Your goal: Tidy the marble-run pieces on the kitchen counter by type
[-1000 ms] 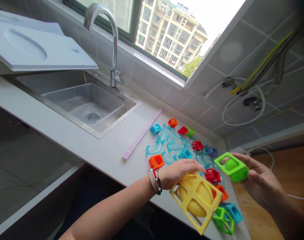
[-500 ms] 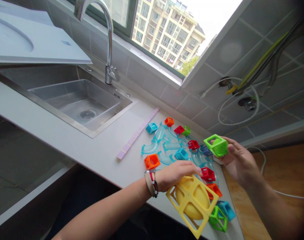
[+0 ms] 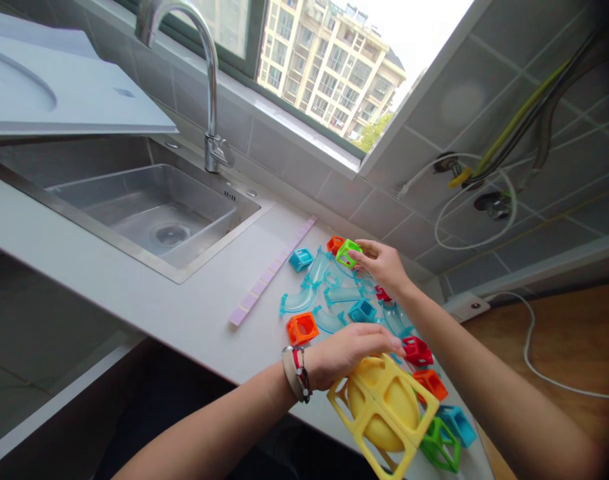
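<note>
Left hand (image 3: 347, 350) rests on top of the large yellow cube frame (image 3: 384, 407) at the desk (image 3: 194, 313) front edge, fingers pressed together over its upper corner. Right hand (image 3: 384, 265) is further back over clear blue track pieces (image 3: 329, 293), fingers pinching a small green cube (image 3: 347, 253) beside an orange cube (image 3: 335, 244).

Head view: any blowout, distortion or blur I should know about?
Head view: the sky in the window is blown out white, though the building outside stays readable; wide-angle bending tilts the counter and the tap; corners darken, strongest at lower right; the right hand on the small green cube and the left hand on the yellow cube look sharp.
</note>
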Tool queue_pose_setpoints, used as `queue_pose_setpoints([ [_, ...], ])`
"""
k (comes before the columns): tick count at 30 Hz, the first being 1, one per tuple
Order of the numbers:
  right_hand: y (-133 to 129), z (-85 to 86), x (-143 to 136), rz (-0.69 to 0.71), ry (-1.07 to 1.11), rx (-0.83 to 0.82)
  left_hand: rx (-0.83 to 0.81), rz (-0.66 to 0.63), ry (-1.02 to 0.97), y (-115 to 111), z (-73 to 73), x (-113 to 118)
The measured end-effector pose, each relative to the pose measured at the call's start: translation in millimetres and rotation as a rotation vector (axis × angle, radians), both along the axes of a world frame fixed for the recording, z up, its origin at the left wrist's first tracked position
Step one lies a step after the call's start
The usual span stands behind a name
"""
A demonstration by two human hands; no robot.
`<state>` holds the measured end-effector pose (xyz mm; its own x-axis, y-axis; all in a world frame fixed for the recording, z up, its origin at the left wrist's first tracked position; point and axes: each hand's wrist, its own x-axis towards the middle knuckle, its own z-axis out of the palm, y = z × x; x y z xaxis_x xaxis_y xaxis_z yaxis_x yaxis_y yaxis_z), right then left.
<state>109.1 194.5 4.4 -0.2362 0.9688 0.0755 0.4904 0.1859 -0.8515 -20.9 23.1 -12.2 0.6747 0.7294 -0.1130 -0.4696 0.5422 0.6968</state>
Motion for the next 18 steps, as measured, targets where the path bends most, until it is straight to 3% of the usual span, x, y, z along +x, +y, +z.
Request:
queue_pose_setpoints([
  [5,48,-26.5,-52,-0.019,-0.092,0.019,-0.023,0.007,-0.029,3,5.5,-13],
  [9,72,-45.5,-77,-0.069,-0.173,0.025,-0.015,0.057,-0.076,9,6.0,-25],
  [18,77,-63.2,-93,-0.115,-0.296,0.06,0.051,0.128,-0.098,14,6.1,-42],
])
